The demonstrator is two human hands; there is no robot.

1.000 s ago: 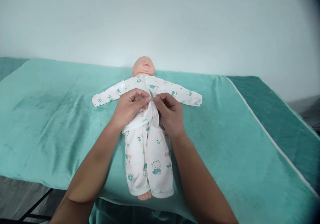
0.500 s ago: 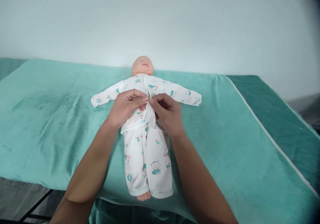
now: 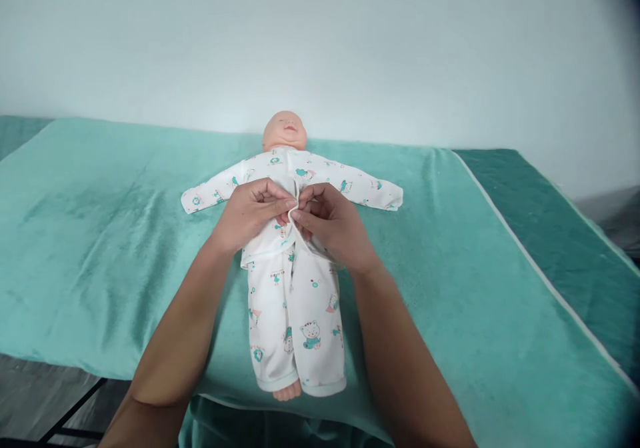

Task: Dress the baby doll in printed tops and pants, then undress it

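Lying face up on the green cloth (image 3: 100,235), the doll (image 3: 285,133) is dressed in trousers (image 3: 317,308) and a patterned shirt (image 3: 265,243), whose front edge is pinched in the grip of both the left hand (image 3: 253,213) and the right hand (image 3: 337,227).

Smooth plastic-looking doll head (image 3: 285,131), matt cloth jacket (image 3: 269,240) and trousers (image 3: 316,305), velvety, softly sheened cover (image 3: 110,241), smooth wall (image 3: 320,48).

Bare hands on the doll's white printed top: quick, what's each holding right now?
Left hand: closed, pinching the front edge of the white, long-sleeved, printed cloth top.
Right hand: closed, also pinching that top's front edge.
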